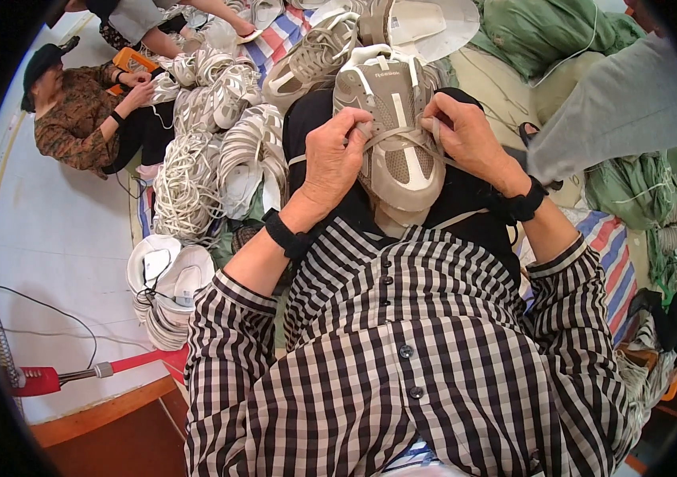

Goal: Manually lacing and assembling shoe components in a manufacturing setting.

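Observation:
A taupe and white sneaker point(407, 181) rests on my lap, its toe pointing toward me. A beige shoelace point(394, 135) crosses over its front, around the lower end of the tongue. At the shoe's left side my left hand point(335, 157) pinches one part of the lace between thumb and fingers. My right hand point(469, 139) grips the lace on the opposite side, fingertips pressed together close to the shoe's edge. Just beyond it, another taupe sneaker point(302, 67) with laces lies against more shoes.
Left of my knees are a heap of white laces point(183, 195) and stacked shoe uppers point(249, 151). Nearer stands a stack of white shoe pieces point(165, 274). A person point(76, 119) handles laces at far left. Green sacks point(557, 36) and a grey trouser leg point(620, 107) are at right.

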`<state>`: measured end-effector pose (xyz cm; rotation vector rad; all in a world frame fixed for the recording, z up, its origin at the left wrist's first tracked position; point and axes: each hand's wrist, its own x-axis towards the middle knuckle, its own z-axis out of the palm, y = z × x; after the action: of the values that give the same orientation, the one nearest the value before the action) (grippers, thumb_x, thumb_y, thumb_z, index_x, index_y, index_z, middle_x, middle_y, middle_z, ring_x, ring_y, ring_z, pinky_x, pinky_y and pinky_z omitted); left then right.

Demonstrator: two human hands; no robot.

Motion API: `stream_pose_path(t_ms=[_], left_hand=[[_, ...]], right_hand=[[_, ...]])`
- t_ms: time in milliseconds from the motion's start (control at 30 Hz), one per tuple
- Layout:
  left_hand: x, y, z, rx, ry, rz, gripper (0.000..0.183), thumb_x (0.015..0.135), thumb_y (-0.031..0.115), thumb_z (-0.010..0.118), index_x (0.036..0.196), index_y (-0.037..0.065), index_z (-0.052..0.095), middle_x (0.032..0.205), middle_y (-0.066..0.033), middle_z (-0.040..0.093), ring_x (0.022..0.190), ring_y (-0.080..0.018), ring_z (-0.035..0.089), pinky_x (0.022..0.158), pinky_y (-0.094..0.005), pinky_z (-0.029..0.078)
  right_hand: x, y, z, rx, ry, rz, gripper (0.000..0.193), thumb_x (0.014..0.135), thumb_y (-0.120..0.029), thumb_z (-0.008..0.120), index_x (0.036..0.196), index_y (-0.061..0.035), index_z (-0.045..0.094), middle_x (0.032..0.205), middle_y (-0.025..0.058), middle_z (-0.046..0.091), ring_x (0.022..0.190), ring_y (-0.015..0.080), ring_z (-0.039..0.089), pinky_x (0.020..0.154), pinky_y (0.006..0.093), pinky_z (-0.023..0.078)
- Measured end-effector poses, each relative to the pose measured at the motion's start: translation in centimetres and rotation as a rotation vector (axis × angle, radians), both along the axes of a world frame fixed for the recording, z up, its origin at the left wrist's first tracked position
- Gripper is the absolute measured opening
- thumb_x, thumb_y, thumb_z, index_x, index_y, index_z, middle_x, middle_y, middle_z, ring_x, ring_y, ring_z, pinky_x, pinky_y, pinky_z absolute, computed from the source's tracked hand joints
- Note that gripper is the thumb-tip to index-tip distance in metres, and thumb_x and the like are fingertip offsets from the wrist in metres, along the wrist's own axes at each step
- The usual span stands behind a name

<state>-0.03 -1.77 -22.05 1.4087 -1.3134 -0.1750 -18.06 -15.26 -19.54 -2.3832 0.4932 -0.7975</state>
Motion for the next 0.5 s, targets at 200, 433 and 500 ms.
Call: stream_pose_path(t_ms=[200,433,500], left_hand=[[-0.56,0.1,0.72,0.001,-0.194,0.023,0.013,0.083,0.001,0.061,0.096,0.002,0.063,0.083,-0.0149,0.064,0.073,-0.031,0.063,0.065,-0.0354,0.05],[-0.67,0.25,0.45,-0.083,-0.458,0.048,0.023,0.078,-0.004,0.059,0.1,0.003,0.061,0.086,-0.0154,0.064,0.081,-0.0342,0.062,0.07,-0.0413,0.05],[-0.76,0.51,0.48,-0.063,-0.495,0.033,0.026,0.077,-0.006,0.058,0.101,0.003,0.06,0.085,-0.0155,0.064,0.081,-0.0345,0.062,0.07,-0.0425,0.05]], right_hand=[[-0.15,-0.03,-0.14,0.051,0.008,-0.001,0.011,0.086,-0.009,0.061,0.089,0.0007,0.055,0.075,0.0174,0.062,0.07,0.034,0.061,0.062,0.04,0.046],[-0.76,0.36,-0.13,0.05,0.028,-0.007,0.011,0.087,-0.009,0.059,0.089,0.0003,0.054,0.075,0.0173,0.062,0.069,0.0336,0.061,0.062,0.0403,0.046],[-0.71,0.33,-0.34,0.047,0.014,-0.001,0.011,0.087,-0.009,0.059,0.089,0.0003,0.054,0.074,0.0176,0.062,0.069,0.0339,0.061,0.062,0.0406,0.046]])
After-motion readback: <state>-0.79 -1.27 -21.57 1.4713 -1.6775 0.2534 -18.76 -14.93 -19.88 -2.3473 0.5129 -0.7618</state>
